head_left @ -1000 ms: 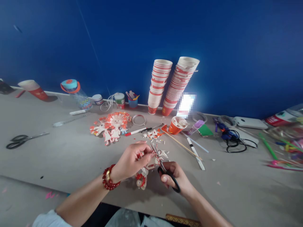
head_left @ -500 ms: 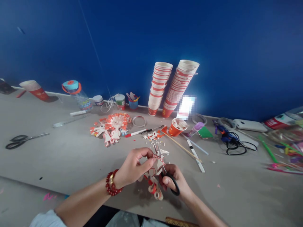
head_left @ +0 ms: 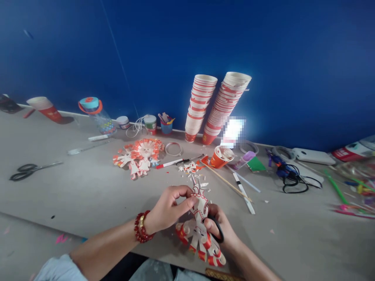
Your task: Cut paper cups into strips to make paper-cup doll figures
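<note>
My left hand (head_left: 171,207) pinches a paper doll cutout (head_left: 200,206) by its edge, between thumb and fingertips. The doll is white with red outlines on its dress, and its curled red-and-white paper strips hang toward me at the table's front edge. My right hand (head_left: 224,226) is closed round the black-handled scissors (head_left: 218,230), with its thumb against the doll's lower part. Most of the scissors is hidden behind the doll; the blade tips show beyond its far end, slightly apart. White paper scraps (head_left: 190,168) lie just past the tips.
Finished-looking paper dolls (head_left: 143,152) lie left of centre. Two tall stacks of paper cups (head_left: 200,105) lean near the blue wall, by a red cup (head_left: 222,157) holding scraps. Other scissors (head_left: 35,169) rest at left; a marker (head_left: 243,193) and a glue gun (head_left: 283,168) at right.
The paper doll has turned over in my left hand, so its dress and curled strips now show more fully and spread lower. The right hand keeps the scissors in nearly the same place.
</note>
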A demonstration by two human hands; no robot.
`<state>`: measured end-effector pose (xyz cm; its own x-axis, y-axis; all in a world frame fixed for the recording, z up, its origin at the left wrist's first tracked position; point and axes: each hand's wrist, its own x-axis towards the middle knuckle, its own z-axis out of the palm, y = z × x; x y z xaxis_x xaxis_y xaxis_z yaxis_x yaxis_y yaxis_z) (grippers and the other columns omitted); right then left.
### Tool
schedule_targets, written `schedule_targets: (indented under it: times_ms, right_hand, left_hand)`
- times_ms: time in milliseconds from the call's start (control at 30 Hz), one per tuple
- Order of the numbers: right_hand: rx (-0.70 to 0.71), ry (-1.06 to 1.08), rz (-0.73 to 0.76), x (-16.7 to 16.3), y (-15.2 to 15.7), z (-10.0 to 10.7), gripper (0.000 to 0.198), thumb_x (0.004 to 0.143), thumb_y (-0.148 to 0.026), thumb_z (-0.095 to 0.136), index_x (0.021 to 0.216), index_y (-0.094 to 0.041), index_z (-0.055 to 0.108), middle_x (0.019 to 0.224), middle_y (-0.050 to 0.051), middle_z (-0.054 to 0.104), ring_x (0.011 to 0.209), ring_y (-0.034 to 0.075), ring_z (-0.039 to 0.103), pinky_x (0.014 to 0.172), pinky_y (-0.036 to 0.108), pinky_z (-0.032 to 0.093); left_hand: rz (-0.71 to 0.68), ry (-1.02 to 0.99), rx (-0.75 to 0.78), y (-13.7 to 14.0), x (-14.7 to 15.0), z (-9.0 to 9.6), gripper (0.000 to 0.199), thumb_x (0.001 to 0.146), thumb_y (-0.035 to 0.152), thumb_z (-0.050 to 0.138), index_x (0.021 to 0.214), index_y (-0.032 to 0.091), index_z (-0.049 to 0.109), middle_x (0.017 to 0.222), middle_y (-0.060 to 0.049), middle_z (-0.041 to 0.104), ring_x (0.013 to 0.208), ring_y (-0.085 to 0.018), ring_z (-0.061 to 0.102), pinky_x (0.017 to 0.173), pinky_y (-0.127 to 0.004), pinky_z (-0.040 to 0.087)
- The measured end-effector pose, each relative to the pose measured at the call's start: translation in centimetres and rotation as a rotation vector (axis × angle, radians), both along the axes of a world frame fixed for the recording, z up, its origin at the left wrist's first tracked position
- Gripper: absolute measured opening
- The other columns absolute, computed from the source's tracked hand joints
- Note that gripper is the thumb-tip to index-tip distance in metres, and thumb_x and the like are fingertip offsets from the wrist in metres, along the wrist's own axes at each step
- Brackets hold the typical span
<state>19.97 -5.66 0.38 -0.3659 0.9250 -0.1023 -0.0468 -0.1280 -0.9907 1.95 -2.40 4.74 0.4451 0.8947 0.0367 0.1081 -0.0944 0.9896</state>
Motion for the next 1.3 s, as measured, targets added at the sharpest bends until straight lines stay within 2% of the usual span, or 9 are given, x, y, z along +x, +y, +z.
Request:
schedule_targets:
  times_ms: [567,1033,1300]
  right_hand:
    - [0.011,-0.085,-0.104,-0.06,-0.38,0.48,0.061,0.061,-0.077,0.062,0.063,-0.015,0.063,0.059,0.003,0.053,0.056,0.015,0.042,0.049,0.023,0.037]
    - [0.008,-0.123,-0.131,-0.28,-0.46,0.77,0.063,0.061,-0.077,0.061,0.060,-0.015,0.061,0.058,0.002,0.051,0.057,0.015,0.043,0.050,0.023,0.039]
    - [-0.001,-0.071,-0.104,-0.35,-0.38,0.44,0.061,0.063,-0.075,0.063,0.061,-0.014,0.063,0.058,0.002,0.051,0.057,0.014,0.042,0.050,0.022,0.038]
  left_hand:
    - [0.014,-0.021,-0.021,0.04,0.11,-0.29,0.029,0.088,0.037,0.053,0.070,0.014,0.059,0.070,-0.003,0.061,0.069,-0.014,0.053,0.065,-0.023,0.042]
    - [0.021,-0.034,-0.028,0.14,0.11,-0.73,0.030,0.087,0.038,0.054,0.071,0.014,0.059,0.071,-0.004,0.060,0.070,-0.014,0.053,0.066,-0.024,0.042]
    - [0.007,-0.063,-0.031,0.24,0.04,-0.76,0.029,0.087,0.037,0.055,0.071,0.013,0.059,0.071,-0.004,0.060,0.071,-0.014,0.053,0.066,-0.024,0.041]
